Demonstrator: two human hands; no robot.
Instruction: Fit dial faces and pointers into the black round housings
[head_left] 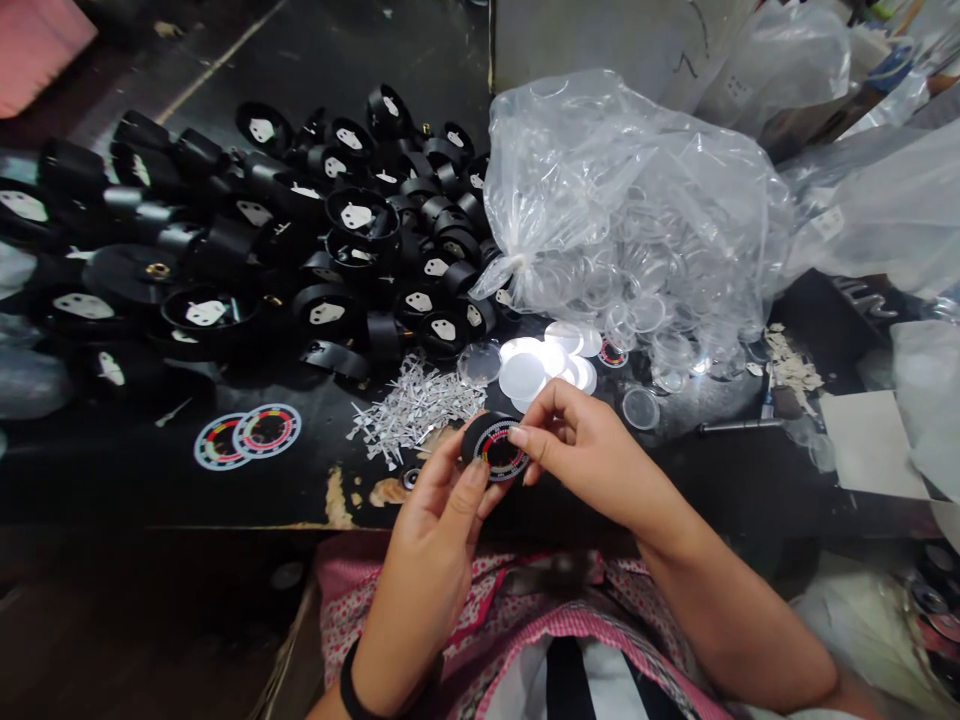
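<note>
My left hand grips a round black gauge, thumb at the front rim and fingers around its side. A dial with red, yellow and white markings shows on its upturned face. Over the dial's right side, the thumb and fingers of my right hand are pinched together; whatever is between them is hidden or too small to make out. Just beyond the gauge lies a heap of small pale pointers. Clear and white discs are piled behind it. To the left, two printed dial faces overlap on the dark table.
Many black gauge housings crowd the table's back left. A tied plastic bag of clear round covers stands at the back right. Farther right are a metal rod, a white card and more plastic bags.
</note>
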